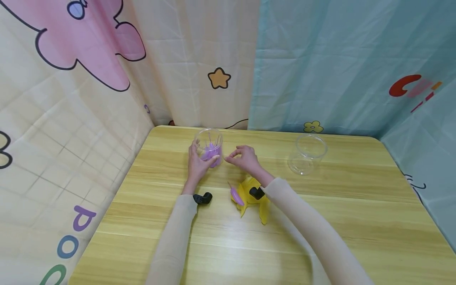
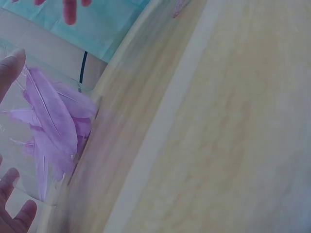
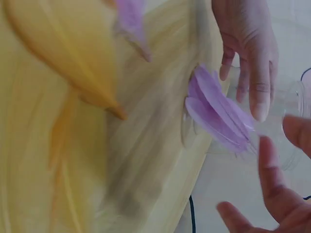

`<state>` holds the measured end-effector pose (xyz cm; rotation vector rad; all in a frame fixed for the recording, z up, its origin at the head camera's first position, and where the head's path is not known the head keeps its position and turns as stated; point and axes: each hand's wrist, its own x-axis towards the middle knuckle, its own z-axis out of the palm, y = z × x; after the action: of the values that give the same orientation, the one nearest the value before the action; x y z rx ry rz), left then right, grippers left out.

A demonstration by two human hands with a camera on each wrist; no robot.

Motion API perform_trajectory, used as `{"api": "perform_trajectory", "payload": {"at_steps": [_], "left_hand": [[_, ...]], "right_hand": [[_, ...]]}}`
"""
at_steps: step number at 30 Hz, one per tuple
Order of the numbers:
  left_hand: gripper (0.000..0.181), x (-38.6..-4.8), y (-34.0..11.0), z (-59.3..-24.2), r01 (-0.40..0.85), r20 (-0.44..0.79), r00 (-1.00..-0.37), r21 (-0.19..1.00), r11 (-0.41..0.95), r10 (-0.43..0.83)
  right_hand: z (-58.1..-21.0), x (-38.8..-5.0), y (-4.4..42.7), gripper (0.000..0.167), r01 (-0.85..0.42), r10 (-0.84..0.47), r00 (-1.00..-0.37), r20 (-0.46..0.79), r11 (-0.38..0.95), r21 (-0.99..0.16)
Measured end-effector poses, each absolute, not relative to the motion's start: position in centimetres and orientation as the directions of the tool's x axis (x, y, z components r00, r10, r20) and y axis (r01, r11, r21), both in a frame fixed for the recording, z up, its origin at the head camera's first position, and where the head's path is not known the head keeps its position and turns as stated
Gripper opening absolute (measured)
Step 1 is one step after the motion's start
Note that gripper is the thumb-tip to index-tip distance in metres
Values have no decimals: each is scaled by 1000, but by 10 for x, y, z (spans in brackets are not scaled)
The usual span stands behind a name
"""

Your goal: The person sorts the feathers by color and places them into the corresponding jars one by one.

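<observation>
My left hand (image 1: 198,164) grips a clear plastic jar (image 1: 218,136), thumb on the near side and fingers round the far left. Inside the jar stand several purple feathers (image 2: 51,114), their quills pointing up. Just right of the jar hovers my right hand (image 1: 246,159); its thumb and forefinger are apart with nothing between them in the right wrist view. Below that wrist lies a pile of yellow feathers (image 1: 263,211), partly hidden by the wrist camera. A loose purple feather (image 1: 236,196) rests at the pile's left edge.
A second clear jar (image 1: 311,147) stands on the wooden table (image 1: 356,221) to the right, with no feathers showing in it. Patterned curtains (image 1: 199,47) hang behind the table's far edge and along both sides.
</observation>
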<state>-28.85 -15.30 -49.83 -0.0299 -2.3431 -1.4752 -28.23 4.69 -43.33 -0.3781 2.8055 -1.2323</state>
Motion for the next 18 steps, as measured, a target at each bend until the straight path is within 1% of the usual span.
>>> {"api": "perform_trajectory", "payload": {"at_steps": [5,10,14,18], "left_hand": [[104,-288,-154,-498,207,319,-930,864,460,-182],[104,-288,-154,-497,211,326,-927,861,463,-185],[104,-288,-153,-497,204,320,-929,862,464,-188],[103,-288,-153,-498,201,320,-929,860,469,-187]], "right_hand": [[-441,-272,51,30,-244,-341,-937,-72,788,-566],[-444,-263,48,32,-303,-394,-906,-152,857,-417],[-446,-256,44,35,-318,-393,-901,-185,887,-335],[-449,-251,40,37,-331,-383,-906,-182,907,-262]]}}
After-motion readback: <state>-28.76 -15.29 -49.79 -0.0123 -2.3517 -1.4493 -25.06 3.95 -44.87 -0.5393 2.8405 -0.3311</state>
